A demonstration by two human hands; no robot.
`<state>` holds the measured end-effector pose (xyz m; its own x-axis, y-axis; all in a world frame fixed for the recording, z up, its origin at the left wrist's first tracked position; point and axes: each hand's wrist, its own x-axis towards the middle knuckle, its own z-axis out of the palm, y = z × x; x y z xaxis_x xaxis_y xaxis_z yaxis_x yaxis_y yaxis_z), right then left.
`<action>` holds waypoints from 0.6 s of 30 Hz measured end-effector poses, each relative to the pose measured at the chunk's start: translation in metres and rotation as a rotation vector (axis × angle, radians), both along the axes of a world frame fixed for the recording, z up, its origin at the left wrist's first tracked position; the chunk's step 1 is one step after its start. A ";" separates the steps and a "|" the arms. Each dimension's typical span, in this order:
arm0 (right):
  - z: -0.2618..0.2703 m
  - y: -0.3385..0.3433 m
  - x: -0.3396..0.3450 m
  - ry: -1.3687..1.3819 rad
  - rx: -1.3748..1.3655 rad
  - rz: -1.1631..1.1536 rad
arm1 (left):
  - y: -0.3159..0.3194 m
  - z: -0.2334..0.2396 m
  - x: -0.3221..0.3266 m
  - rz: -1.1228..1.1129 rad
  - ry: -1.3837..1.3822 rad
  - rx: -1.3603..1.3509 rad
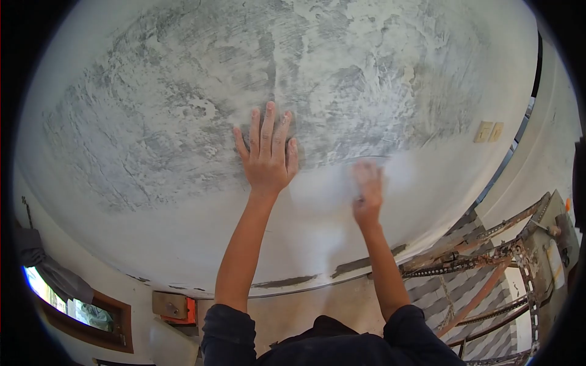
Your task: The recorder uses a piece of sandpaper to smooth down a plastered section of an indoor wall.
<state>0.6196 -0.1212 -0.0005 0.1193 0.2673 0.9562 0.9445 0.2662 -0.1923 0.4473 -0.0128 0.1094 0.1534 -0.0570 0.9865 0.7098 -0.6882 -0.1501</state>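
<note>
The wall (339, 110) before me has a mottled grey and white upper part and a smooth pale lower part. My left hand (268, 153) lies flat on the mottled part, its fingers spread and dusted with white, holding nothing. Farther right and a little lower, my right hand (367, 190) is blurred near the border between the two parts. Whether it holds something against the wall is too blurred to tell.
At the right stands a rusty perforated metal frame (531, 283) with tools on top. Two outlet plates (490, 131) are on the wall. A wood-framed window (123, 322) with a grey curtain (59, 270) and an orange-and-brown box (174, 307) are at lower left.
</note>
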 end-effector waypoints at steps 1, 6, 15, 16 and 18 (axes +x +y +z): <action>0.004 -0.002 0.005 0.133 0.071 -0.017 | 0.000 0.000 0.000 0.011 0.010 -0.001; -0.001 0.019 -0.057 0.042 -0.042 0.099 | 0.001 0.001 0.004 -0.004 0.039 0.005; 0.005 -0.003 0.001 -0.043 -0.076 -0.002 | 0.001 0.001 0.003 -0.024 -0.008 -0.017; 0.005 -0.002 0.001 0.077 0.003 -0.018 | 0.000 0.001 0.003 -0.022 -0.005 -0.013; 0.004 0.005 -0.020 0.301 0.107 -0.006 | 0.002 -0.001 0.003 -0.020 -0.001 -0.012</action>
